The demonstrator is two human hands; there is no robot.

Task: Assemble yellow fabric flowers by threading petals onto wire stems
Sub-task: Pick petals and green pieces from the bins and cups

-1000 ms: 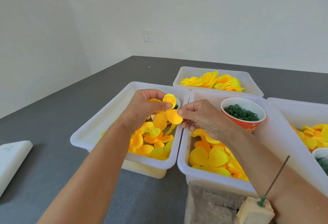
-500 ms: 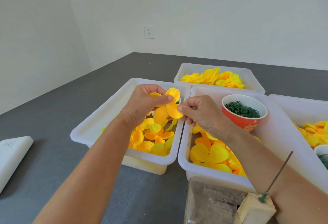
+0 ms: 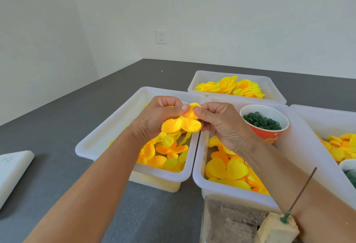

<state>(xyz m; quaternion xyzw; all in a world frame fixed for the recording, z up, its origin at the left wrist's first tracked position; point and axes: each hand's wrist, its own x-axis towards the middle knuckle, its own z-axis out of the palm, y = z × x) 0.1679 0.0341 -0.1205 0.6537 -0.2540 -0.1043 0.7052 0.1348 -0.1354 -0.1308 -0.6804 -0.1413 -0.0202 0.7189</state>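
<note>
Left hand [image 3: 154, 119] and right hand [image 3: 217, 123] both pinch one petal [image 3: 181, 124] between them; the wire [image 3: 302, 188] stands tilted well nearer the person, below the right forearm, so nearer that hand.

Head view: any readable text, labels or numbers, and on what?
None can be read.
White object at the left edge: dark handwritten marks, too blurred to read.
Red cup holding green rings: a gold pattern or print on its side, not legible.
Wall socket: no text visible.
</note>
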